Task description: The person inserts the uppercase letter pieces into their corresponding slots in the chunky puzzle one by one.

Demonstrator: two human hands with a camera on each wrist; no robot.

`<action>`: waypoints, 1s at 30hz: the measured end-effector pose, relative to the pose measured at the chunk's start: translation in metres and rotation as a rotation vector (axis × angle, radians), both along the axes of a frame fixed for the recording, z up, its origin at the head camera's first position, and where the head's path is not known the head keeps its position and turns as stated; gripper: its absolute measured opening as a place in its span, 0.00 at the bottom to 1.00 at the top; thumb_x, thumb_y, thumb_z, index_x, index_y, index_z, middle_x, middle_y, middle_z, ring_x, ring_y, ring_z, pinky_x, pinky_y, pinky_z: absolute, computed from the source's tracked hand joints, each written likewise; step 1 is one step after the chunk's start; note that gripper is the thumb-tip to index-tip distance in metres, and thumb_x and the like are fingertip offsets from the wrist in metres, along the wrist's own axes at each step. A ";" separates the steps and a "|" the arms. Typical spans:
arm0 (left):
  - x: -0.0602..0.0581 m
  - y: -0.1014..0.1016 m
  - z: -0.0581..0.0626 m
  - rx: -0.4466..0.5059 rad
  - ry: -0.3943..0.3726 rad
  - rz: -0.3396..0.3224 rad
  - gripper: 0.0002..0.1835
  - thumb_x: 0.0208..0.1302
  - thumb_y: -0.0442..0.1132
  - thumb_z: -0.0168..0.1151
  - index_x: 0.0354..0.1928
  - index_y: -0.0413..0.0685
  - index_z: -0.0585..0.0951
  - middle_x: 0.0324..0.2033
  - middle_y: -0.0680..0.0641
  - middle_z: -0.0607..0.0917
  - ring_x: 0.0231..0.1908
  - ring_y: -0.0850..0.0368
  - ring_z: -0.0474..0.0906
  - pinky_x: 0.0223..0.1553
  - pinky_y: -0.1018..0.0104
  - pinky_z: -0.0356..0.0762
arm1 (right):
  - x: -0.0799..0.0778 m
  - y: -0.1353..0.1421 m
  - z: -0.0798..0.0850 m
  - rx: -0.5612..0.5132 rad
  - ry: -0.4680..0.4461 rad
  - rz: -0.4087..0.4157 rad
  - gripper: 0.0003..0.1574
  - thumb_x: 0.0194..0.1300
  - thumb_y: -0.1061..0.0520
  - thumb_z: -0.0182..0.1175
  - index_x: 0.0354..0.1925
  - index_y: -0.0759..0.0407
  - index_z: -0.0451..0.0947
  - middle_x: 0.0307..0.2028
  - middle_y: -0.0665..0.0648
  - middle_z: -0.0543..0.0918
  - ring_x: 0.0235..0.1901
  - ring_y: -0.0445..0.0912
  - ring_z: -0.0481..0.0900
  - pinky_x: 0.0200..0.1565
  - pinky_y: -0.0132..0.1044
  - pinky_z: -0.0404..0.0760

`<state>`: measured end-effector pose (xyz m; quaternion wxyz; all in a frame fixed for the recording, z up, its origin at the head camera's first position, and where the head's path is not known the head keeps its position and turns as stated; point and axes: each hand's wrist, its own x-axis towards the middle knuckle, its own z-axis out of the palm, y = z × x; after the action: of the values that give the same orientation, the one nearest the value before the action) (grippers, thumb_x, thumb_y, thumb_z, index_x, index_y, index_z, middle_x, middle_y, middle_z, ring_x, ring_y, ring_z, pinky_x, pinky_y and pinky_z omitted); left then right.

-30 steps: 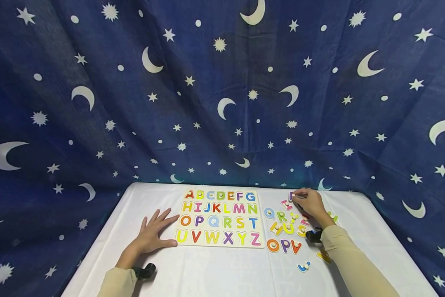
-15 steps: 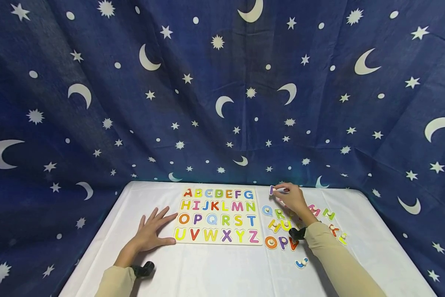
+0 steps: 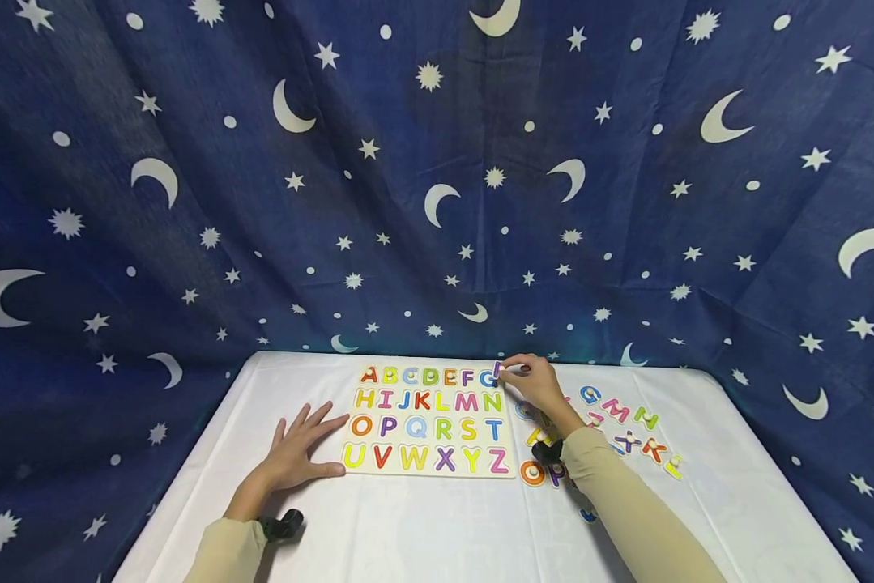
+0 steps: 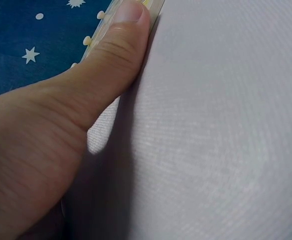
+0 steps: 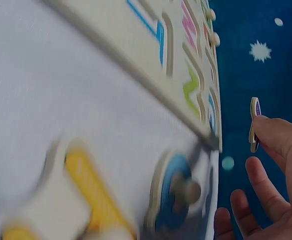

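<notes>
The cream alphabet puzzle board (image 3: 431, 476) lies on the white table. Knobs show on letters A to E in its top row; the other letters show no knobs. My left hand (image 3: 298, 457) rests at the board's left edge with fingers spread, its thumb (image 4: 128, 42) along the edge. Above the board's top right corner, by the G, my right hand (image 3: 539, 389) pinches a purple letter piece (image 3: 496, 372). In the right wrist view that purple letter piece (image 5: 255, 117) is seen edge-on, raised off the board between thumb and finger.
Loose knobbed letters lie right of the board, among them a blue G (image 3: 590, 395), a pink M (image 3: 615, 410), a green N (image 3: 645, 418) and an orange O (image 3: 533, 473). My right forearm (image 3: 626, 502) covers several others. A starry curtain (image 3: 437, 243) hangs behind the table.
My right hand has carried the purple letter piece leftward from the loose letters to the board's top right corner. Letters under that arm are uncovered on the right. My left hand has stayed put.
</notes>
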<state>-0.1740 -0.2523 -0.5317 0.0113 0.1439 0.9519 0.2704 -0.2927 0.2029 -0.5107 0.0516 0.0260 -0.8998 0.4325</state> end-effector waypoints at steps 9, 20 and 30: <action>-0.001 0.000 -0.002 -0.007 0.015 -0.010 0.51 0.44 0.68 0.78 0.72 0.57 0.75 0.77 0.36 0.61 0.76 0.25 0.43 0.70 0.21 0.29 | -0.004 -0.029 -0.005 -0.020 0.019 0.033 0.11 0.62 0.55 0.74 0.43 0.54 0.90 0.57 0.64 0.83 0.49 0.57 0.79 0.51 0.53 0.80; 0.000 -0.001 -0.003 0.007 0.041 -0.024 0.50 0.45 0.66 0.79 0.71 0.56 0.75 0.76 0.35 0.62 0.75 0.23 0.45 0.68 0.20 0.31 | -0.011 -0.052 -0.012 -0.059 0.010 0.020 0.09 0.60 0.57 0.74 0.41 0.55 0.91 0.53 0.62 0.87 0.65 0.64 0.73 0.63 0.59 0.73; -0.001 0.000 -0.001 -0.013 -0.010 0.001 0.51 0.45 0.67 0.78 0.72 0.57 0.74 0.78 0.38 0.61 0.77 0.26 0.43 0.70 0.22 0.28 | -0.011 -0.068 -0.014 0.071 -0.047 -0.065 0.10 0.58 0.51 0.74 0.40 0.51 0.92 0.58 0.63 0.82 0.61 0.63 0.69 0.63 0.63 0.66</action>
<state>-0.1749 -0.2526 -0.5330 0.0170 0.1419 0.9536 0.2650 -0.3038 0.1348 -0.5251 0.0435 -0.0119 -0.9158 0.3990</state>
